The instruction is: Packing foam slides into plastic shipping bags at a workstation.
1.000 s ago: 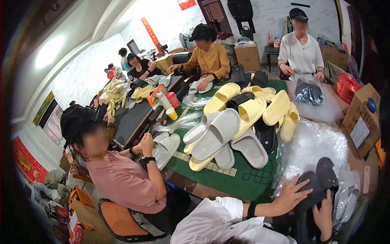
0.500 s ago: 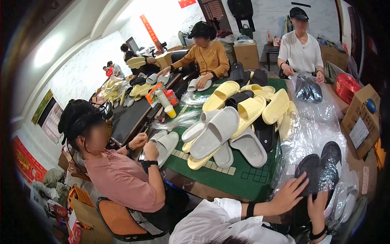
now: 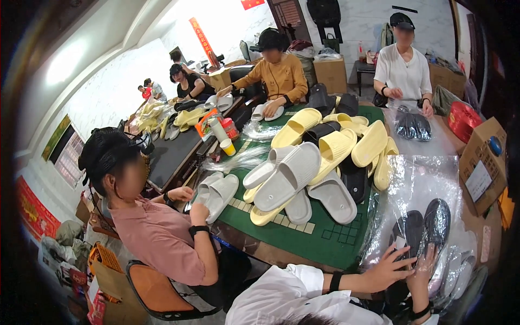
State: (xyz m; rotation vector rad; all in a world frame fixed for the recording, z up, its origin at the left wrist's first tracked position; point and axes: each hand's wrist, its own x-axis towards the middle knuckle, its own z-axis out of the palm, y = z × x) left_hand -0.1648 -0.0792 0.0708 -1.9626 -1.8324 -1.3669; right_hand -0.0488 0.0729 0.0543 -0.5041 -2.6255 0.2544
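At the lower right, a pair of black slippers (image 3: 436, 219) lies with a clear plastic bag (image 3: 414, 176) over it. My left hand (image 3: 385, 270) reaches across the near ends of the slippers, its fingers spread and touching the plastic and a small white tag. Close beside it, my right hand (image 3: 420, 275) points up from the lower edge and grips the near end of the pair; its fingertips are partly hidden by the plastic and the shine on it.
A heap of grey, yellow and black slippers (image 3: 292, 173) covers the green mat (image 3: 341, 252) left of me. More bagged slippers (image 3: 457, 271) lie by my right hand. A cardboard box (image 3: 481, 165) and red tape roll (image 3: 464, 122) stand right. Co-workers sit left and across; one stands far right.
The plastic bag now stretches up past the slippers and covers them. Both my hands have shifted slightly, and the left fingers have come toward my right hand.
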